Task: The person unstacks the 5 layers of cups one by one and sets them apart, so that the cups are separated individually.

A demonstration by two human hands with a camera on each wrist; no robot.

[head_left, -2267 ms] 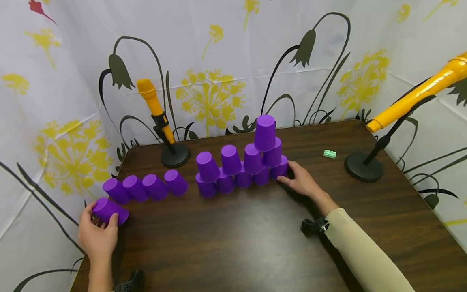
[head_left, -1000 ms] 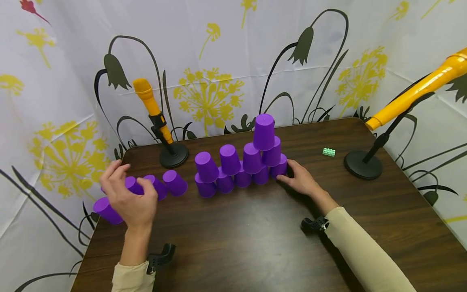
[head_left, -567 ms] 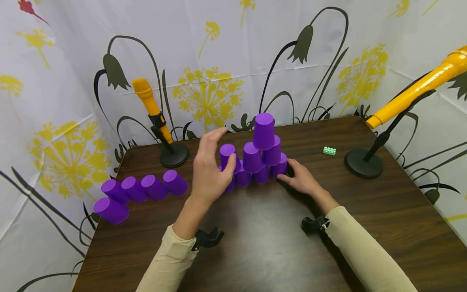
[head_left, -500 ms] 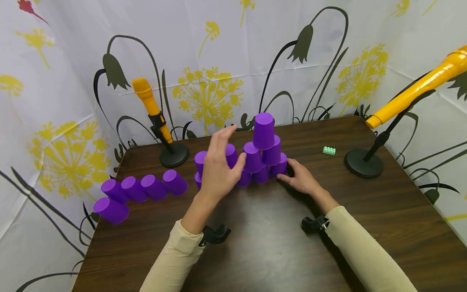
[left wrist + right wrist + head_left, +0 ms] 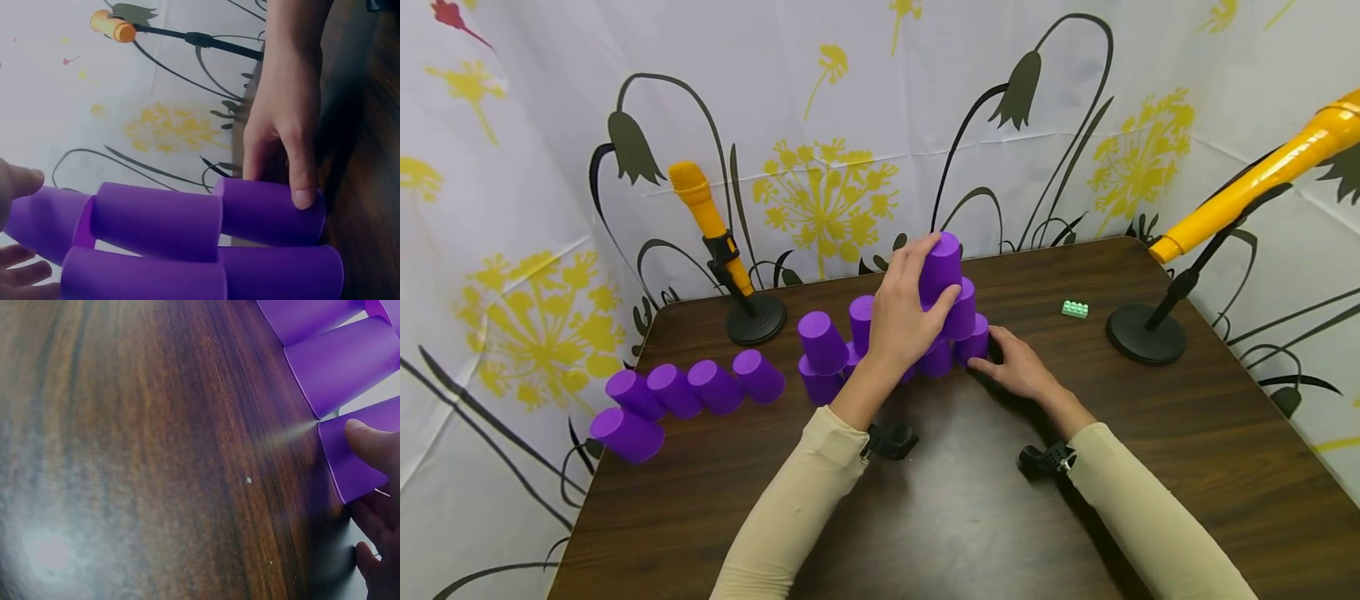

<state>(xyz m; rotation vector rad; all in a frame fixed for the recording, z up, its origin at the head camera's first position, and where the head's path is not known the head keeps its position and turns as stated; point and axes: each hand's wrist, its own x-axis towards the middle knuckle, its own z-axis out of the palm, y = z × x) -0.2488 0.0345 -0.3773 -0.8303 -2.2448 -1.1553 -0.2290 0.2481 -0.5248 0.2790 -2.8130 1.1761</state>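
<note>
In the head view my left hand is at the top purple cup of a stack of upside-down cups. Thumb and fingers lie on either side of that cup in the left wrist view, where it leans a little and its rim shows at one side. My right hand holds the rightmost bottom cup, the thumb on its front and the fingers behind it. A second-row cup stands between them. My left hand and forearm hide part of the stack's middle.
At the left stand several cups in a row, with one cup in front of them. A yellow microphone on a stand is behind. Another yellow microphone leans over the right side, near a green toy brick.
My left hand has let go of the front left cup and moved right across the stack to the top cup. The right hand has stayed at its cup.
</note>
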